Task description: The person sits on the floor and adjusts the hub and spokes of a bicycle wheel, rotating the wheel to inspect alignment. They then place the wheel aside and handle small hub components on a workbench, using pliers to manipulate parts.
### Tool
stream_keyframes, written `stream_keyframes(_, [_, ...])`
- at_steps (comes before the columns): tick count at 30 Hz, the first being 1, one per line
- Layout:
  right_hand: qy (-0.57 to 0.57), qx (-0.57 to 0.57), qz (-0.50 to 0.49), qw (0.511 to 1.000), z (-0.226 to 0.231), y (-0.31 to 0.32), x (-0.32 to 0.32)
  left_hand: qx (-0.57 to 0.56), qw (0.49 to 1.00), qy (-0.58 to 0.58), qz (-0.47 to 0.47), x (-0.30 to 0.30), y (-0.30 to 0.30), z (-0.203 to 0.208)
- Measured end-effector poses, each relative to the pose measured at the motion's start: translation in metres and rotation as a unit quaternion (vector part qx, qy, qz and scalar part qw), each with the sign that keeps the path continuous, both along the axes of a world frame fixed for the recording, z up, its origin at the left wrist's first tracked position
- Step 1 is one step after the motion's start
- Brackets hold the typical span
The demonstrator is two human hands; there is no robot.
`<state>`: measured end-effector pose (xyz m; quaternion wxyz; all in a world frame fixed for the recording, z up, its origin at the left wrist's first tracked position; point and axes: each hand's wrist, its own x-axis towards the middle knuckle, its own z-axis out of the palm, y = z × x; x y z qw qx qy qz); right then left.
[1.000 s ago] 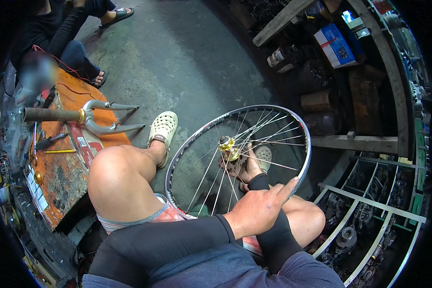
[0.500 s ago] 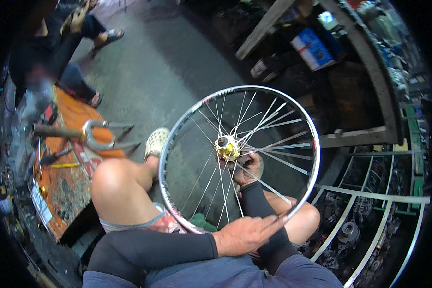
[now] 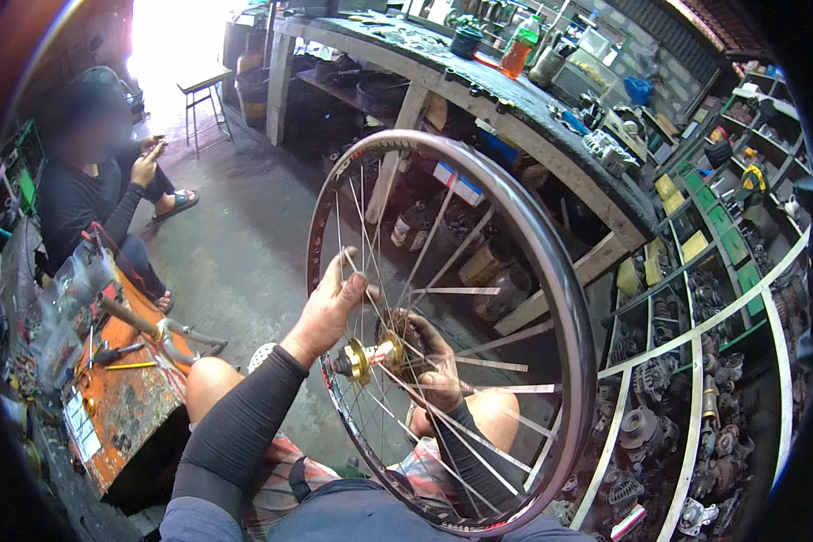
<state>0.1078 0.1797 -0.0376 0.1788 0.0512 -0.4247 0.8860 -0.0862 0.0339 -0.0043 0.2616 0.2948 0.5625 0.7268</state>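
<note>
A bicycle wheel (image 3: 576,330) with a black and silver rim is held up tilted over my lap. Thin spokes run to its gold hub (image 3: 359,359), and some broad, flat-looking strips show among them on the right side. My left hand (image 3: 325,312) is at the left spokes above the hub, thumb and fingers brought together on a spoke; the fingertips are partly hidden. Behind the spokes, my right hand (image 3: 438,366) curls around the hub's far side by the dark sprocket (image 3: 393,323), supporting the wheel.
An orange, worn workbench (image 3: 131,434) at left bears a bicycle fork (image 3: 158,336) and tools. A person (image 3: 90,199) sits beyond it. A long worktable (image 3: 406,56) spans the back. Metal racks (image 3: 696,361) full of machine parts stand close on the right.
My left hand has left the lower rim and come up to the spokes. The wheel has tipped more upright, its hub lower and leftward. My view has lifted toward the room.
</note>
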Motion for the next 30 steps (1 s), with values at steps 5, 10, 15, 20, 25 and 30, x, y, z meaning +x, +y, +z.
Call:
stream_keyframes(5, [-0.026,-0.124,0.134,0.983,0.006,0.008,0.016,-0.002,1.000,-0.002,0.026,0.034,-0.019,-0.006])
stream_keyframes(10, [-0.450,0.031,0.154,0.879,-0.016,0.043,0.013,-0.087,0.993,0.078,0.025,0.052,-0.009,0.003])
stream_keyframes(15, [-0.390,0.015,0.107,0.914,0.011,0.020,-0.003,-0.032,0.998,0.040,0.045,0.039,-0.007,-0.017])
stream_keyframes(20, [-0.225,-0.015,0.139,0.964,-0.003,0.011,-0.005,-0.012,0.999,0.026,0.032,0.031,-0.015,-0.014])
stream_keyframes(25, [-0.192,0.016,0.136,0.972,-0.011,0.010,0.004,0.008,0.999,-0.003,0.047,0.029,-0.018,-0.023])
stream_keyframes(30, [-0.202,-0.039,0.120,0.971,-0.011,0.008,0.002,0.006,0.999,-0.016,0.052,0.030,-0.014,-0.020])
